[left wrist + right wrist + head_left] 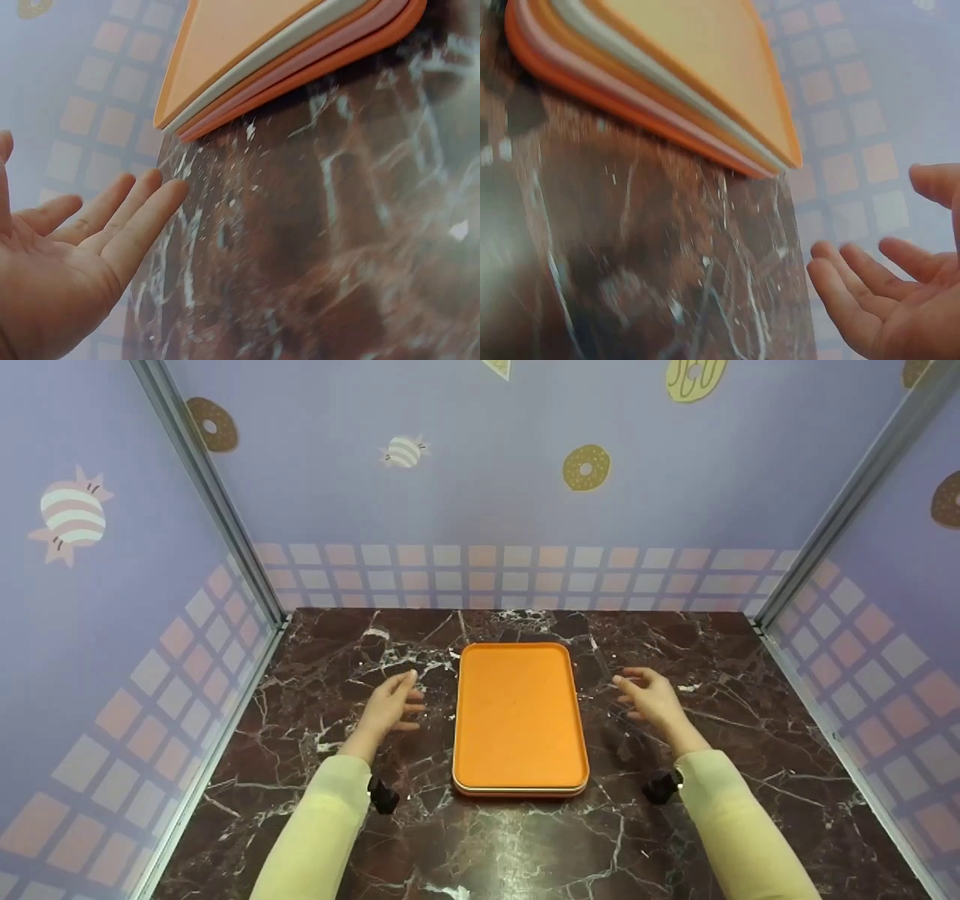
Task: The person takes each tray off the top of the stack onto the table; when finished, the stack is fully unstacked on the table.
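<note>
A stack of shallow rectangular trays (pixel 520 716) lies on the dark marbled table, an orange one on top. From the side, the left wrist view shows white, pink and orange edges layered in the stack (pixel 300 71). To its left hovers my left hand (pixel 391 703), fingers relaxed and apart from the trays. On the other side is my right hand (pixel 649 697), also loose-fingered, with a gap between it and the stack (pixel 667 82). Both palms face inward, and neither hand holds anything.
The marbled table (pixel 337 660) meets a purple back wall (pixel 487 495) with printed doughnuts, sweets and pastel squares. Side walls with metal corner posts (pixel 217 502) enclose it left and right. A small black device (pixel 383 795) sits at each wrist.
</note>
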`<state>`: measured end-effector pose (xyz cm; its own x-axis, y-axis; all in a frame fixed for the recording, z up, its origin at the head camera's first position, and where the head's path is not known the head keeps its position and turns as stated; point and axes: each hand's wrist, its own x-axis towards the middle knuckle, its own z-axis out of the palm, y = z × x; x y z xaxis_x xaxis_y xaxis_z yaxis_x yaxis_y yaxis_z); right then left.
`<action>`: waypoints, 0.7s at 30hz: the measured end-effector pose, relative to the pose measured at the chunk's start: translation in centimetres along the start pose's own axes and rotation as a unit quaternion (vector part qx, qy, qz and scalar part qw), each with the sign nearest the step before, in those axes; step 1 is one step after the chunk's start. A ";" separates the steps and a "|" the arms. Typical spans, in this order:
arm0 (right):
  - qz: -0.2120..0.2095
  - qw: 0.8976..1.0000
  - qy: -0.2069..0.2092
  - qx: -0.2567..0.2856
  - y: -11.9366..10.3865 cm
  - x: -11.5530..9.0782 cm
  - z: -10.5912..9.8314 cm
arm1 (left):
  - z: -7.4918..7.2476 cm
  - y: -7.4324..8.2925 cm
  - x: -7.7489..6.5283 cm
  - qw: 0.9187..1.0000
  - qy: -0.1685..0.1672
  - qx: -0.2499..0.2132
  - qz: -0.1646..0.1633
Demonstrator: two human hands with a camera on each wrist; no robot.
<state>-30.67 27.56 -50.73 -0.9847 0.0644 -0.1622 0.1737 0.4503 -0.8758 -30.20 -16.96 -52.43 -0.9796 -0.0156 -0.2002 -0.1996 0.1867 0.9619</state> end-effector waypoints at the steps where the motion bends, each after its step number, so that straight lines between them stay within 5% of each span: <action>1: 0.006 1.000 -0.006 0.013 0.1 -0.2 0.3 | 0.3 -0.2 -0.1 1.000 -0.003 -0.011 -0.008; 13: 0.049 0.989 -0.040 0.136 1.9 -1.7 3.4 | 2.9 -3.4 -1.3 0.995 -0.048 -0.065 -0.050; 21: 0.069 0.986 -0.035 0.150 2.5 -2.9 5.1 | 4.2 -4.8 -1.9 0.992 -0.056 -0.097 -0.055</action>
<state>-27.28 23.94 -54.82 -0.9496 0.0395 -0.3110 0.3132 0.1583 -0.9364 -27.25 -13.73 -57.47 -0.9452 0.0858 -0.3150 -0.3164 -0.0027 0.9486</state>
